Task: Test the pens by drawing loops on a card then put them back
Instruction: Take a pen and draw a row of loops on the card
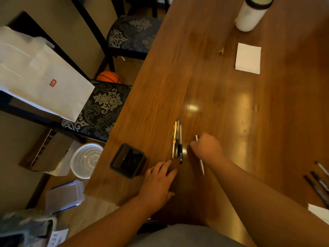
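Three pens (177, 139) lie side by side on the wooden table (222, 97), just right of a black square pen holder (127, 160) lying near the table's left edge. My right hand (207, 146) is closed around a white pen (202, 167) whose ends stick out above and below the fist, close beside the three pens. My left hand (158, 182) rests flat on the table, fingers spread, between the holder and the pens. A white stack of cards (248, 58) lies far up the table.
More dark pens (318, 182) lie at the right edge with a white paper corner (319, 212) below them. A white cylinder (251, 13) stands at the far end, a small gold clip (221, 50) beside the cards. Chairs, a paper bag and a basket are left of the table.
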`<state>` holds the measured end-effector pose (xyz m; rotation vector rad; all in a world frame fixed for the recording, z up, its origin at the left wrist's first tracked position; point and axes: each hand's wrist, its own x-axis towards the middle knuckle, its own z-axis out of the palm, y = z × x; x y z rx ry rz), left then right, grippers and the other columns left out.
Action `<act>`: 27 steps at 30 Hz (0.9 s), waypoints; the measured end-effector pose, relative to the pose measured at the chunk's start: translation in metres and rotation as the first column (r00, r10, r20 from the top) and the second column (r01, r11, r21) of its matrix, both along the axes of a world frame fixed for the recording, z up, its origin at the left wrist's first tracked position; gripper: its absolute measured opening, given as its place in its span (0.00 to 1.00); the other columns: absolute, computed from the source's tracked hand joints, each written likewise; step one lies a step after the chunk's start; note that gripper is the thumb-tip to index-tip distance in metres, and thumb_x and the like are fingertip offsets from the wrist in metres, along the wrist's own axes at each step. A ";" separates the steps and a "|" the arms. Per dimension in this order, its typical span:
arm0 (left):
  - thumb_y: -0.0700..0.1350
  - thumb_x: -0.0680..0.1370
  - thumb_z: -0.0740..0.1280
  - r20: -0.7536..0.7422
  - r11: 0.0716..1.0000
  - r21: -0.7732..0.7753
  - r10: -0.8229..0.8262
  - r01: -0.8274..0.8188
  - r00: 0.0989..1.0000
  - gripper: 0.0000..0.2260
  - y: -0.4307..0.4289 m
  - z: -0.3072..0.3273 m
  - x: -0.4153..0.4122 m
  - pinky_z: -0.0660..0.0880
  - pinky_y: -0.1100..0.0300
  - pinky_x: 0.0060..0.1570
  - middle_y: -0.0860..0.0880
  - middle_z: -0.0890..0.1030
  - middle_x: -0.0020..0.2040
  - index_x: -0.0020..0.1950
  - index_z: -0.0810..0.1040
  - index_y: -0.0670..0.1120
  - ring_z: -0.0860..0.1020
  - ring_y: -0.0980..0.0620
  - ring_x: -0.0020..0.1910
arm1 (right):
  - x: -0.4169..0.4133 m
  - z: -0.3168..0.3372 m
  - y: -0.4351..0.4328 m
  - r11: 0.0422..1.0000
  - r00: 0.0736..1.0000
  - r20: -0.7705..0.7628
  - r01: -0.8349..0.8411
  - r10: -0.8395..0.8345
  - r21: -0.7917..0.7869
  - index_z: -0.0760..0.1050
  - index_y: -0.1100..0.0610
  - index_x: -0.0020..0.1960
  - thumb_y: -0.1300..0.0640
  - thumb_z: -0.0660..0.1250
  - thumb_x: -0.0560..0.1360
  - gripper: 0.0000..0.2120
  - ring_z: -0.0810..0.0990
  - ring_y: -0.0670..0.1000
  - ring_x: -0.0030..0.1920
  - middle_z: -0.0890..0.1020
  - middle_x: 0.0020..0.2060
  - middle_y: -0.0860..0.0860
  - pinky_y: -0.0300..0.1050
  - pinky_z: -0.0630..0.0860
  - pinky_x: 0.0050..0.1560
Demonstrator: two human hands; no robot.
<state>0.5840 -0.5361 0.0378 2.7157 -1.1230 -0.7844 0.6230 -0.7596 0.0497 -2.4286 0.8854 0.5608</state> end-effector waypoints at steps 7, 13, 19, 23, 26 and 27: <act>0.56 0.78 0.64 -0.004 0.995 -0.016 -0.102 0.102 0.995 0.24 0.014 0.002 -0.014 0.55 0.48 0.72 0.49 0.55 0.78 0.73 0.64 0.53 0.52 0.47 0.76 | -0.091 0.008 0.004 0.820 0.885 0.130 0.348 -0.447 0.455 0.73 0.53 0.44 0.55 0.65 0.77 0.04 0.82 0.52 0.35 0.82 0.38 0.54 0.44 0.76 0.31; 0.58 0.80 0.60 -0.064 0.971 -0.102 -0.224 0.217 0.972 0.20 0.013 0.007 -0.036 0.62 0.53 0.69 0.52 0.65 0.73 0.70 0.70 0.52 0.61 0.52 0.72 | -0.178 0.026 -0.004 0.518 0.643 0.035 0.582 -0.765 0.627 0.74 0.58 0.47 0.58 0.58 0.78 0.07 0.77 0.49 0.28 0.79 0.33 0.54 0.42 0.71 0.26; 0.57 0.80 0.59 -0.114 0.933 -0.125 -0.351 0.337 0.929 0.16 -0.022 0.020 -0.070 0.69 0.58 0.57 0.52 0.76 0.60 0.62 0.74 0.50 0.71 0.53 0.59 | -0.250 0.041 -0.036 0.127 0.394 -0.223 0.690 -0.892 0.712 0.72 0.57 0.37 0.42 0.56 0.80 0.22 0.66 0.51 0.27 0.69 0.27 0.52 0.44 0.62 0.30; 0.57 0.80 0.59 -0.098 0.913 -0.137 -0.398 0.383 0.912 0.16 -0.064 0.024 -0.102 0.70 0.57 0.54 0.50 0.77 0.57 0.60 0.75 0.49 0.73 0.52 0.56 | -0.295 0.046 -0.073 0.096 0.346 -0.201 0.678 -0.916 0.728 0.70 0.56 0.32 0.40 0.57 0.80 0.25 0.65 0.51 0.25 0.68 0.26 0.53 0.43 0.62 0.29; 0.57 0.80 0.59 -0.086 0.904 -0.149 -0.417 0.402 0.905 0.16 -0.104 0.025 -0.131 0.70 0.57 0.54 0.49 0.77 0.57 0.60 0.75 0.48 0.73 0.51 0.56 | -0.322 0.049 -0.107 0.080 0.307 -0.187 0.685 -0.933 0.724 0.69 0.56 0.32 0.44 0.55 0.81 0.24 0.66 0.50 0.25 0.70 0.26 0.53 0.42 0.62 0.27; 0.57 0.80 0.59 -0.084 0.903 -0.146 -0.419 0.405 0.904 0.16 -0.118 0.024 -0.143 0.70 0.56 0.54 0.49 0.77 0.57 0.60 0.75 0.48 0.73 0.51 0.56 | -0.332 0.049 -0.119 0.085 0.308 -0.177 0.679 -0.935 0.729 0.69 0.56 0.31 0.45 0.54 0.81 0.23 0.65 0.50 0.24 0.70 0.25 0.53 0.42 0.62 0.27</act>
